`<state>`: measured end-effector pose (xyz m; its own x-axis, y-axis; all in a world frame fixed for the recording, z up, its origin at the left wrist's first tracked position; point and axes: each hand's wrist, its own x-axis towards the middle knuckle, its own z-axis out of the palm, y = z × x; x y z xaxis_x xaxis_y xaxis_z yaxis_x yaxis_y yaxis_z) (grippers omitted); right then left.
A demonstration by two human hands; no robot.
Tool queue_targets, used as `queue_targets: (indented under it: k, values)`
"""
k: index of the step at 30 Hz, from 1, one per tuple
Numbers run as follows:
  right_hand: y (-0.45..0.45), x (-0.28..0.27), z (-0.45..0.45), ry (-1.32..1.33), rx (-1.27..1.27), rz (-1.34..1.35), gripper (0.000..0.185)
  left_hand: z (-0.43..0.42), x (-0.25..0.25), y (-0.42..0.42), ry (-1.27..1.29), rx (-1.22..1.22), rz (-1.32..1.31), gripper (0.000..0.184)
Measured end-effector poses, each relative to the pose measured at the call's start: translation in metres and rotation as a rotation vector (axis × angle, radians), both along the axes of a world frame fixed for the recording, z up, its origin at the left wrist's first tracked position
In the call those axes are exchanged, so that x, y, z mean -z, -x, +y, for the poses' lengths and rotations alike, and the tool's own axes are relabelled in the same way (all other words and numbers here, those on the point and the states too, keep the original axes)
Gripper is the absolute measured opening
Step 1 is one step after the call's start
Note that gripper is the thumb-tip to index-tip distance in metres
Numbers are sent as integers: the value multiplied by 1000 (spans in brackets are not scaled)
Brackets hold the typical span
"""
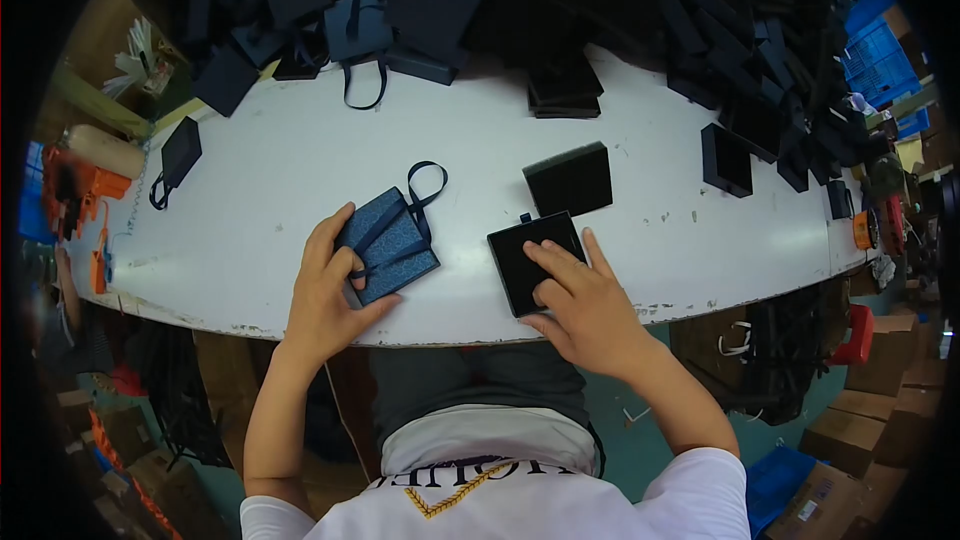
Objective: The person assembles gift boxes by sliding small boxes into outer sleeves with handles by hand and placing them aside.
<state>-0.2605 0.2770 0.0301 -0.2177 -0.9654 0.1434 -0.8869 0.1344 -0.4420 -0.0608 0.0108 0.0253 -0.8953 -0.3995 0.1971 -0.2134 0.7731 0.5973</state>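
Note:
My left hand [328,285] is closed around the left side of a glittery blue box [392,248]. Dark ribbon crosses the box's face, and a ribbon loop [428,183] sticks out past its upper right corner. A shallow black box tray [522,285] with a small tab on its far edge lies before my right hand [580,302]. The fingers of that hand are spread, two resting inside the tray, with the thumb near its lower edge. Just behind the tray, a black box piece [568,180] stands tilted on the table.
A heap of dark blue boxes [430,5] covers the back left. More black boxes [735,50] pile up at the right, and a short black stack [565,90] sits mid-back. One ribboned box [181,152] lies far left on the white table [250,240].

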Motion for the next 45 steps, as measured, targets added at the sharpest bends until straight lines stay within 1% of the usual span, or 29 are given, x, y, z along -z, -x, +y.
queue_targets:
  k: [1, 5, 8, 11, 14, 15, 17, 18, 19, 20, 21, 22, 23, 24, 26, 27, 29, 30, 31, 33, 34, 35, 36, 39, 42, 45]
  values:
    - [1, -7, -1, -24, 9, -60, 29, 0, 0, 0, 6, -2, 1, 51]
    - [-1, -13, -5, -23, -10, 57, 29, -1, -3, 0, 77, 13, -4, 51]
    - [-3, -7, -8, -17, 0, 45, 30, -1, -2, -1, 105, 23, 8, 51]
    - [4, -17, -11, -48, -36, 27, 29, -3, -2, -1, 70, 24, -10, 50]
    - [20, -36, -24, 48, 35, 53, 30, -7, -4, -7, 27, 54, 7, 48]
    - [24, -43, -35, 130, 31, 239, 29, -8, -5, -10, -5, 63, 5, 48]
    - [33, -44, -55, 88, -92, 190, 30, -11, -7, -17, -69, 74, -4, 47]
    - [34, -44, -64, 73, -157, 166, 31, -13, -6, -21, -56, 98, 3, 47]
    - [37, -29, -68, 5, -211, 244, 27, -16, -4, -25, -38, 117, 10, 48]
    - [40, -23, -73, -49, -204, 237, 24, -19, -3, -31, -21, 134, 13, 49]
    - [44, -18, -78, -107, -198, 232, 21, -20, -1, -36, -85, 130, 27, 49]
    - [47, -15, -81, -170, -191, 229, 18, -20, 0, -40, -68, 111, 38, 49]
    - [47, -16, -85, -53, -179, 211, 6, -19, 1, -42, -53, 98, 52, 48]
    - [42, -17, -90, -5, -78, 155, 6, -19, 2, -43, -38, 91, 67, 48]
    - [28, -23, -99, 82, 130, 44, 10, -13, 8, -44, -32, 16, 105, 50]
    - [25, -18, -107, 221, 183, -30, 17, -9, 12, -44, -29, -18, 123, 51]
    - [18, -17, -126, 269, 305, -174, 19, -4, 17, -41, -17, -59, 180, 52]
    - [16, -16, -136, 292, 367, -251, 21, -1, 17, -40, 46, -76, 205, 51]
    - [16, -12, -147, 329, 401, -305, 26, 2, 15, -39, 111, -90, 231, 51]
    - [11, -11, -166, 436, 414, -350, 26, 0, 11, -38, 224, -87, 265, 51]
    - [6, -10, -173, 481, 421, -377, 27, 0, 7, -41, 276, -85, 227, 52]
    - [1, -16, -178, 427, 414, -376, 28, -1, 0, -45, 328, -80, 190, 52]
    - [-2, -14, -183, 405, 415, -317, 29, -2, -5, -48, 380, -73, 154, 52]
    - [-3, 0, -192, 323, 426, -163, 30, -6, -17, -57, 426, -124, 73, 51]
    - [-2, 14, -186, 226, 356, 64, 30, -11, -20, -67, 326, -172, 99, 50]
    - [-4, 10, -173, 294, 326, 239, 30, -16, -24, -75, 518, -208, 154, 50]
